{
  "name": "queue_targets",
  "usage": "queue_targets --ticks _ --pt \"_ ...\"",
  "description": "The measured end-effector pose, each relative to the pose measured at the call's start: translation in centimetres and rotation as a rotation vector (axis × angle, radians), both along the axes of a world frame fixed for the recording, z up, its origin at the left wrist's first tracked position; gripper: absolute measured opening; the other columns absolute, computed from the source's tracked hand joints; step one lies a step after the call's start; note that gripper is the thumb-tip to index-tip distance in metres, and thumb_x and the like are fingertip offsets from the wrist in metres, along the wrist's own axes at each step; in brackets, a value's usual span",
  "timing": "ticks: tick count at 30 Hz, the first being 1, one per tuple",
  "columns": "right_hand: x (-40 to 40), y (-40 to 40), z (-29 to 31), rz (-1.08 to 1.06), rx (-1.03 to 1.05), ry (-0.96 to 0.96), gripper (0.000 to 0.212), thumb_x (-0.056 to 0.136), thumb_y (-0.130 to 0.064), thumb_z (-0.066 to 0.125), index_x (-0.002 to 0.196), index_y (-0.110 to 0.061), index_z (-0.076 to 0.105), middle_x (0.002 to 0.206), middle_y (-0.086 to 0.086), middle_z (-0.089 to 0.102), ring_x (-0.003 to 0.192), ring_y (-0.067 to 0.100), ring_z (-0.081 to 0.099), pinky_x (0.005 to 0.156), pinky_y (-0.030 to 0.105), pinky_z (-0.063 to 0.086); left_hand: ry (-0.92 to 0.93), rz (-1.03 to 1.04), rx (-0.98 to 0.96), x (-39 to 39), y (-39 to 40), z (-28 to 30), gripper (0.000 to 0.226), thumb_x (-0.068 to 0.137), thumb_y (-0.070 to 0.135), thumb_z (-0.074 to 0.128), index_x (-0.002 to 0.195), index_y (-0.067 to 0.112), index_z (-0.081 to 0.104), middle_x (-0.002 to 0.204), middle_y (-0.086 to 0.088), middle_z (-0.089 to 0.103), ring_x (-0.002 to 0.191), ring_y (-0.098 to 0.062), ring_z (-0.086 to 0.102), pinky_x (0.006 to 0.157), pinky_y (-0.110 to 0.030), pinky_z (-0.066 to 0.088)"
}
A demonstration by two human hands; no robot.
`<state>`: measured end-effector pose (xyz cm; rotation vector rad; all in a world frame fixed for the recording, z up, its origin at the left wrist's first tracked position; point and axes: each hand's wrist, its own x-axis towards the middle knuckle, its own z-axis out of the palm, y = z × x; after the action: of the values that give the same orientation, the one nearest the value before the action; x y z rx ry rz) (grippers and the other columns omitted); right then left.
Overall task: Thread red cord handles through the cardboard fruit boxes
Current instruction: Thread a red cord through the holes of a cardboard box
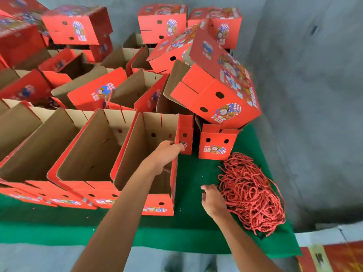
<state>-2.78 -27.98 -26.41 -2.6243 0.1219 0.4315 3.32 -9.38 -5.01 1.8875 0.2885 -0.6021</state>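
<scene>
A: Where's the person's left hand (164, 154)?

B: On the top right rim of the nearest open red-printed cardboard fruit box (149, 173). Fingers curl over the edge and grip it near the two punched holes in the far wall.

A: Right hand (213, 201)?

B: At the left edge of the tangled heap of red twisted cord handles (253, 193), touching it. Fingers bent down into the strands; can't tell if a cord is actually pinched.

A: Where does the heap sit?

B: On the green felt-covered surface (188, 228), right of the gripped box, with a bare strip of green between them.

A: What crowds the area?

B: A row of open boxes, brown insides up, extends left, the next open cardboard box (88, 154) touching the gripped one. Just behind the heap stands a small upright red box with two holes (215, 142). A tilted red box with a cartoon print (220, 91) leans on top of it, overhanging. More red boxes are stacked behind, against the grey wall (304, 75).

A: Anything else?

B: Flat red printed cardboard sheet (334, 258) at the lower right corner, off the surface.
</scene>
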Motion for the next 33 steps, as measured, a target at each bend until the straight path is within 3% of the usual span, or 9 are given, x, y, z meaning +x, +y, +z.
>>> queue_targets --ticks 4,9,12,14,16,19,23,27,33 --pt "0.0 -1.4 0.0 -0.109 -0.009 -0.031 0.033 0.107 -0.028 0.049 0.135 -0.010 0.057 0.130 0.011 0.053 0.101 0.029 0.069 0.088 0.038 0.053 0.094 0.044 -0.043 0.0 -0.2 -0.1 0.041 0.099 0.040 0.048 0.135 0.023 0.049 0.128 -0.010 0.062 0.118 -0.033 0.058 0.112 -0.057 0.039" --pt "1.4 -2.5 0.7 -0.363 -0.010 0.038 0.042 0.103 -0.036 0.062 0.124 -0.002 0.050 0.118 0.016 0.066 0.109 0.034 0.069 0.089 0.042 0.055 0.199 0.063 -0.115 -0.6 0.2 -0.8 0.046 0.093 0.032 0.048 0.136 0.018 0.046 0.121 -0.015 0.065 0.111 -0.036 0.062 0.106 -0.057 0.045" --pt "2.5 -2.9 0.3 -0.391 0.092 0.088 0.032 0.102 -0.031 0.065 0.108 0.001 0.061 0.101 0.017 0.071 0.093 0.031 0.074 0.082 0.044 0.061 0.284 0.074 -0.144 -0.7 0.5 -1.1 0.053 0.088 0.032 0.051 0.138 0.014 0.046 0.119 -0.018 0.067 0.107 -0.038 0.065 0.095 -0.052 0.052" --pt "2.9 -3.3 0.3 -0.353 0.091 0.085 0.019 0.103 -0.014 0.061 0.090 0.000 0.065 0.089 0.015 0.072 0.079 0.028 0.073 0.072 0.040 0.062 0.303 0.060 -0.163 -0.5 0.9 -1.3 0.059 0.083 0.035 0.054 0.138 0.014 0.047 0.118 -0.018 0.069 0.107 -0.038 0.066 0.093 -0.051 0.054" --pt "2.6 -3.5 0.6 -0.248 0.064 0.067 0.030 0.102 -0.006 0.055 0.073 -0.010 0.057 0.084 0.013 0.069 0.070 0.024 0.066 0.060 0.026 0.059 0.305 0.048 -0.174 -0.5 1.3 -1.7 0.064 0.077 0.038 0.058 0.136 0.015 0.049 0.119 -0.018 0.069 0.110 -0.039 0.066 0.096 -0.052 0.053" --pt "2.1 -3.1 1.4 -0.144 0.026 -0.074 0.021 0.102 -0.024 0.056 0.085 -0.013 0.063 0.092 0.005 0.070 0.079 0.019 0.069 0.066 0.027 0.058 0.255 0.065 -0.235 -0.5 1.9 -2.5 0.067 0.072 0.036 0.060 0.133 0.011 0.056 0.118 -0.020 0.071 0.109 -0.039 0.066 0.100 -0.054 0.051" --pt "1.8 -1.1 3.3 -0.167 0.541 -0.290 0.010 0.094 -0.021 0.071 0.090 -0.011 0.070 0.086 -0.003 0.074 0.080 0.012 0.072 0.069 0.017 0.055 0.227 0.121 -0.282 -0.3 2.6 -2.9 0.077 0.059 0.029 0.061 0.132 0.005 0.059 0.113 -0.024 0.072 0.097 -0.038 0.068 0.089 -0.051 0.055" --pt "2.3 1.3 6.0 -0.311 1.182 -0.183 0.011 0.089 -0.009 0.078 0.098 -0.010 0.074 0.087 0.008 0.079 0.083 0.022 0.076 0.077 0.023 0.059 0.220 0.136 -0.263 0.0 2.8 -3.1 0.060 0.076 0.023 0.049 0.132 0.003 0.057 0.110 -0.025 0.072 0.095 -0.038 0.067 0.089 -0.050 0.055" --pt "3.2 2.7 6.9 -0.298 1.056 -0.140 0.007 0.093 -0.023 0.076 0.087 -0.026 0.076 0.091 -0.010 0.076 0.080 -0.004 0.069 0.065 0.009 0.050 0.249 0.088 -0.278 0.0 3.4 -3.3 0.060 0.078 0.027 0.053 0.133 0.006 0.058 0.118 -0.024 0.070 0.102 -0.038 0.066 0.095 -0.052 0.053"
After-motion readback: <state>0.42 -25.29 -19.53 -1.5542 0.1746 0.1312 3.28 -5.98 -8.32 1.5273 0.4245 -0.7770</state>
